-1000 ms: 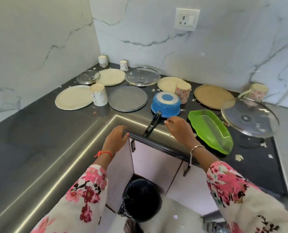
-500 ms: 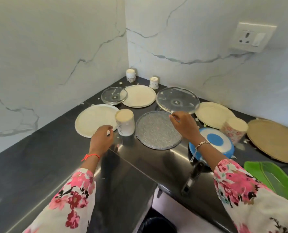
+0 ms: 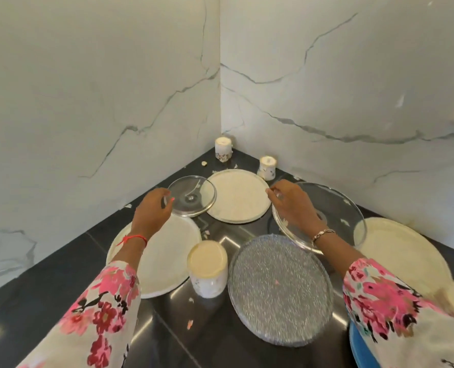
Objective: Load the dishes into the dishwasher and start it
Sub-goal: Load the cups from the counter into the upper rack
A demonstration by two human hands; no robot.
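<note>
On the black counter, my left hand pinches the left rim of a small glass lid, thumb on top. A round cream plate lies right of that lid. My right hand hovers over a large glass lid, its loosely curled fingertips at the cream plate's right edge and holding nothing. Closer to me are a white plate, an upturned floral cup and a textured glass plate. No dishwasher is in view.
Two small upturned cups stand in the corner by the marble walls. Another cream plate lies at the right, and a blue pan's rim shows at the lower right. Food scraps dot the counter.
My view swung up from the counter's edge and cabinet to the corner. Both hands moved from that edge across the counter, the left to the small lid, the right to the cream plate.
</note>
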